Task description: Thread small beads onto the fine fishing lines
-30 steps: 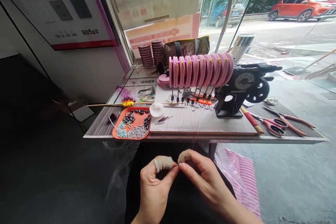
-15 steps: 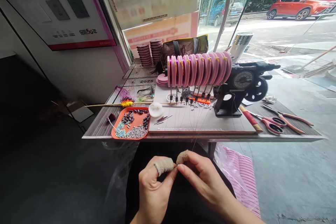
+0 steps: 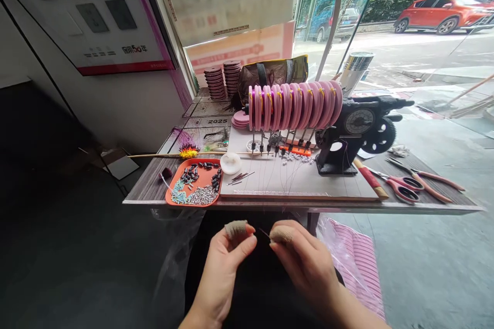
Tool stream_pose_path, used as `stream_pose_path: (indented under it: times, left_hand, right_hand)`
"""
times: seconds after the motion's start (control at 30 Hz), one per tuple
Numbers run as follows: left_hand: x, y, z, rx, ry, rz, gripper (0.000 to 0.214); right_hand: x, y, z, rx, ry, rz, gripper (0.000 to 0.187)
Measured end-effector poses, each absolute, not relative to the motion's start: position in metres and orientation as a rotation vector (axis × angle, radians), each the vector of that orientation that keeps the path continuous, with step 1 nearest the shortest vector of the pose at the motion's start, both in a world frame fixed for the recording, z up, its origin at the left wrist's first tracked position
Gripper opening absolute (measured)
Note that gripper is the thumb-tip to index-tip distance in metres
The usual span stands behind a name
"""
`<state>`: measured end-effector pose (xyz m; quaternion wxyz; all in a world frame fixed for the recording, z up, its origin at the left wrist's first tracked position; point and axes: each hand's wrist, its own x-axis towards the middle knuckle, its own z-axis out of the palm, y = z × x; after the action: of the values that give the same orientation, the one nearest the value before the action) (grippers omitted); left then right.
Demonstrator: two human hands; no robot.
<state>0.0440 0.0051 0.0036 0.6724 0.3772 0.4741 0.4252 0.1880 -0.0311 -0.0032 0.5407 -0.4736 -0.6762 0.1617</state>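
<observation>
Above my lap, just in front of the table edge, my left hand (image 3: 227,256) is closed, thumb and taped forefinger brought together. Whatever lies between those fingertips is too small to make out. A short gap to the right, my right hand (image 3: 304,254) pinches a thin dark needle-like piece (image 3: 264,233) that points toward the left fingertips. Cloth tape wraps a finger of each hand. Fine lines hang from a row of pink spools (image 3: 295,107) on a black geared stand (image 3: 335,157), with small dark weights below the spools.
An orange tray (image 3: 198,177) holds black, silver and green small parts. Beside it are a white disc (image 3: 230,163) and several thin dark pieces (image 3: 240,178) on a white board (image 3: 309,185). Scissors (image 3: 405,185) and pliers (image 3: 432,177) lie at right. Stacked spools (image 3: 214,84) stand behind.
My hands, which met at the fingertips, have moved apart. A thin dark piece now shows in my right fingers. The view has shifted slightly.
</observation>
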Motion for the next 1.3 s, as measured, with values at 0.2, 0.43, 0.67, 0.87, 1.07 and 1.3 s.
stream_pose_path:
  times: [0.2,0.43,0.67,0.87,1.07,1.3]
  left_hand:
    - [0.052,-0.002,0.007,0.234,0.765,0.811,0.022]
    - [0.057,0.001,0.011,0.245,0.803,0.958,0.02]
    - [0.052,0.005,0.002,0.433,0.891,1.021,0.015]
    - [0.053,0.003,-0.001,0.42,0.908,1.001,0.016]
    - [0.049,0.007,-0.002,0.694,1.04,1.037,0.014]
    - [0.038,0.065,0.017,2.354,1.47,1.174,0.011]
  right_hand:
    - [0.184,-0.032,-0.009,-1.025,-1.719,0.076,0.018]
    - [0.177,-0.033,-0.013,-0.978,-1.665,0.209,0.016]
    - [0.18,-0.026,-0.005,-1.138,-1.338,0.776,0.013]
    - [0.177,-0.024,-0.006,-1.076,-1.198,1.025,0.016]
    - [0.18,-0.024,-0.005,-1.12,-1.185,1.015,0.02]
    - [0.189,-0.025,-0.006,-1.219,-1.214,0.911,0.019]
